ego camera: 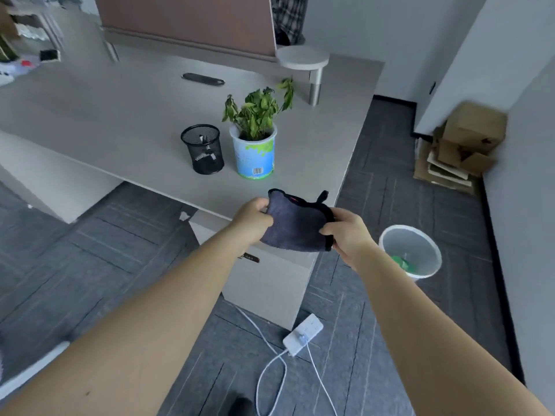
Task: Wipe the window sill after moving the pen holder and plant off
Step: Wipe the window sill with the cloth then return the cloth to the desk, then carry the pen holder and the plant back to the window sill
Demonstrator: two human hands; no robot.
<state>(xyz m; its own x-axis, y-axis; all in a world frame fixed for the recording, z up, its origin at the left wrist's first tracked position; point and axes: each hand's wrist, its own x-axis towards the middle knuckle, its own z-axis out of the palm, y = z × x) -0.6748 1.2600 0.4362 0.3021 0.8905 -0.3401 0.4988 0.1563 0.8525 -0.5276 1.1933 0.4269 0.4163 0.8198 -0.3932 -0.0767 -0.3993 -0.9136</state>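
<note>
A black mesh pen holder (203,149) stands on the grey desk (120,115). Right beside it is a wilting green plant (255,136) in a white and blue cup. Both sit near the desk's front right corner. In front of them, over the desk edge, a dark grey cloth (292,225) with black trim is stretched between my hands. My left hand (253,217) pinches its left edge and my right hand (348,234) grips its right edge. No window sill is in view.
A white waste bin (411,250) stands on the carpet right of the desk. A white power strip (303,334) with cables lies on the floor below. Cardboard boxes (462,145) lean against the right wall. A round white stand (303,60) is at the desk's back.
</note>
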